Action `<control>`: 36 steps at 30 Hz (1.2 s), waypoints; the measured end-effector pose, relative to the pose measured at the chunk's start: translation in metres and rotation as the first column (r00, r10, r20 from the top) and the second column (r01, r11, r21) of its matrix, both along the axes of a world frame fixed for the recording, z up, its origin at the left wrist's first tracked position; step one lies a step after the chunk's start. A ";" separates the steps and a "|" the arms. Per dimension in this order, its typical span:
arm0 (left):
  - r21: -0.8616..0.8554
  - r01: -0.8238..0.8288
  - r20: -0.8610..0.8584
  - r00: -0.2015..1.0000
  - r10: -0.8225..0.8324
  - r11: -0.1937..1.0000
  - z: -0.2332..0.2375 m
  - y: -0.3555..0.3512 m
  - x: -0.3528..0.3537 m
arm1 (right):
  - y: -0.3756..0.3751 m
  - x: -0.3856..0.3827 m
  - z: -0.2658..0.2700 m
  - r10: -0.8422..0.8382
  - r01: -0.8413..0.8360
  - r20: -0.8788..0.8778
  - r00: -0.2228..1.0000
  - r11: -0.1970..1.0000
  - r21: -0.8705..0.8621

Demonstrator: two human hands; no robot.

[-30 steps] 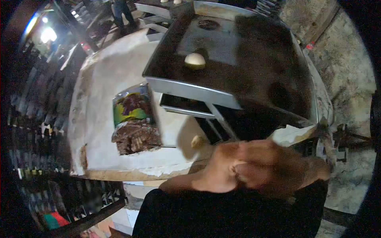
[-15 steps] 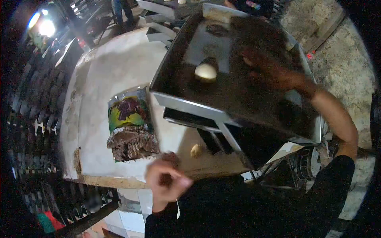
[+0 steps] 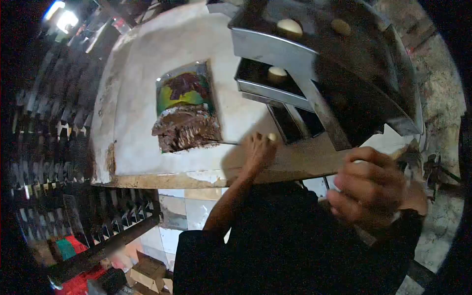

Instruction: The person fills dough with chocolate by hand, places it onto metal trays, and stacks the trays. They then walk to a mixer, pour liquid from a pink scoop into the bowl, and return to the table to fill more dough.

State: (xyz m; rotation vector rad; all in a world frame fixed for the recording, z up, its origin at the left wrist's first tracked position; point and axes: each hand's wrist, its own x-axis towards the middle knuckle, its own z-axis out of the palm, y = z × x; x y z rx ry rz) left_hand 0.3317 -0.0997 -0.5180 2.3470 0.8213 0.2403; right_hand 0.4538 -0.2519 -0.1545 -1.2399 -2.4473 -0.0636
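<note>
My left hand [image 3: 256, 150] reaches down onto the pale counter [image 3: 147, 98]. Its fingertips rest at a small dough lump [image 3: 272, 137] beside the steel griddle stand, and whether they grip it is unclear. A thin metal blade [image 3: 223, 142] runs from that hand into a brown chocolate-like block [image 3: 187, 130] lying on its opened foil wrapper [image 3: 184, 88]. My right hand [image 3: 373, 189] hangs close to the camera over my dark sleeve, blurred, fingers curled, with nothing visible in it. Two dough balls [image 3: 290, 25] [image 3: 340, 25] sit on the dark griddle [image 3: 364, 64].
Another dough ball [image 3: 277, 73] lies in the drawer tray under the griddle's front lip. Dark racks [image 3: 44, 123] line the left side below the counter's edge. A bright lamp [image 3: 66, 19] shines at the top left. Cardboard boxes [image 3: 147, 273] stand on the floor.
My right hand came back from the griddle, where a second dough ball now lies, down to my chest. My left hand went forward from my chest onto the counter. The view tilted downward.
</note>
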 end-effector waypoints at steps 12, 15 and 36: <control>-0.183 -0.085 0.731 0.655 0.193 0.979 0.188 -0.008 -0.213 | 0.079 -0.189 -0.166 -0.532 -0.103 -0.846 -0.037 0.844 -0.526; -0.464 0.107 0.790 0.498 0.357 0.879 0.181 -0.003 -0.282 | 0.100 -0.251 -0.182 -0.227 0.105 -0.920 0.319 0.973 -0.203; -0.939 0.112 0.343 0.282 0.896 0.325 0.135 0.026 -0.371 | 0.184 -0.353 -0.238 -0.428 0.350 -0.669 0.608 0.900 -0.258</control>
